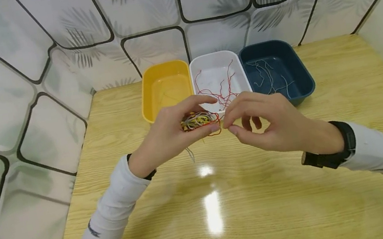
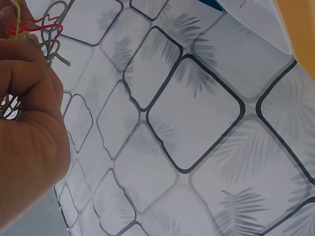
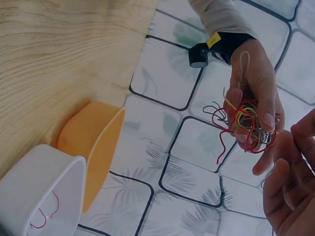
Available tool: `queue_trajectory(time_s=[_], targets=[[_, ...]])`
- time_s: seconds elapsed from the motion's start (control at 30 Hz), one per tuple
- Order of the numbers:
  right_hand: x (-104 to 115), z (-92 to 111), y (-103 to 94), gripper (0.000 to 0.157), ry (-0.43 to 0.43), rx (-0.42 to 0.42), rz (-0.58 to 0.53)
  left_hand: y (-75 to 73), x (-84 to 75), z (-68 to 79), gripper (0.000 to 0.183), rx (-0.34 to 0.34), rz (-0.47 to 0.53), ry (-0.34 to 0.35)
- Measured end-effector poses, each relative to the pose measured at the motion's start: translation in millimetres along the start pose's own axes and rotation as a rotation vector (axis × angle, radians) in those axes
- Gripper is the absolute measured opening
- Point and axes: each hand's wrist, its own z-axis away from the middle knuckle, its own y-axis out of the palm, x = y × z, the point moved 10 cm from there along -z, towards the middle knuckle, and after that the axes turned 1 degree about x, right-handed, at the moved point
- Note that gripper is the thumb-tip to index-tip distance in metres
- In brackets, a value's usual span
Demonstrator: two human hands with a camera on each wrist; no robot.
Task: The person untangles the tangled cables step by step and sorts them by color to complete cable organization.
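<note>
Left hand (image 2: pixel 34 137) grips threads (image 1: pixel 197 120); right hand (image 1: pixel 277 124), perhaps one; only head view sees inside navy tub (image 1: pixel 294 66).

The left hand (image 2: pixel 34 132) grips tangled grey, red and yellow strings (image 2: pixel 58 30), loops poking out above it; right of the hand spread a leaf-patterned backdrop (image 2: pixel 197 118), a white bin (image 2: pixel 261 24) and an orange bin (image 2: pixel 301 29)

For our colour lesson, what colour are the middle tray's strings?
The strings are red, clearest in the head view.

Held in left hand (image 1: pixel 164 136) over desk (image 1: pixel 285 205): tangle of strings (image 1: pixel 195 121), thin, red, yellow and grey; bunched in loose loops, with grey strands hanging below and red at thumb tip.
</note>
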Motion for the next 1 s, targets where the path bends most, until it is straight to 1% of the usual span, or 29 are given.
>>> queue_trajectory(time_s=[0.07,0.17,0.23,0.37,0.43,0.53,0.6,0.67,0.73,0.8,0.87,1.0], targets=[[-4,-1,1.2,0.025,0.027,0.0,0.031,4.0,1.4,0.0,0.043,0.007,-0.002,0.04],[-14,-3,4.8,0.023,0.092,0.014,0.084,11.5,8.1,-0.4,0.05,0.029,-0.021,0.059],[-18,-4,8.8,0.021,0.115,0.034,0.107,16.2,14.4,-0.5,0.056,0.049,-0.051,0.039],[-17,-8,18.0,0.02,0.083,0.07,0.169,22.3,22.4,0.0,0.068,0.089,-0.158,-0.014],[-16,-10,21.1,0.018,0.066,0.076,0.222,24.8,23.6,-0.9,0.064,0.108,-0.225,-0.025],[-17,-11,22.4,0.014,0.085,0.079,0.282,28.8,23.5,-3.3,0.057,0.134,-0.299,-0.021],[-20,-11,22.4,0.01,0.109,0.087,0.304,30.8,23.9,-4.2,0.051,0.147,-0.323,-0.017],[-22,-10,22.1,0.01,0.132,0.094,0.308,32.0,24.1,-4.0,0.047,0.155,-0.331,-0.007],[-26,-8,20.9,0.01,0.169,0.092,0.269,31.8,23.8,-3.6,0.036,0.152,-0.317,0.008],[-30,-5,19.2,0.01,0.219,0.088,0.184,31.9,22.4,-3.2,0.025,0.153,-0.27,0.029],[-36,-1,18.1,0.012,0.285,0.089,0.058,31.9,20.4,-2.8,0.019,0.153,-0.218,0.053],[-49,8,18.8,0.011,0.447,0.113,-0.214,30.7,19.3,-1.5,0.021,0.157,-0.12,0.07]])
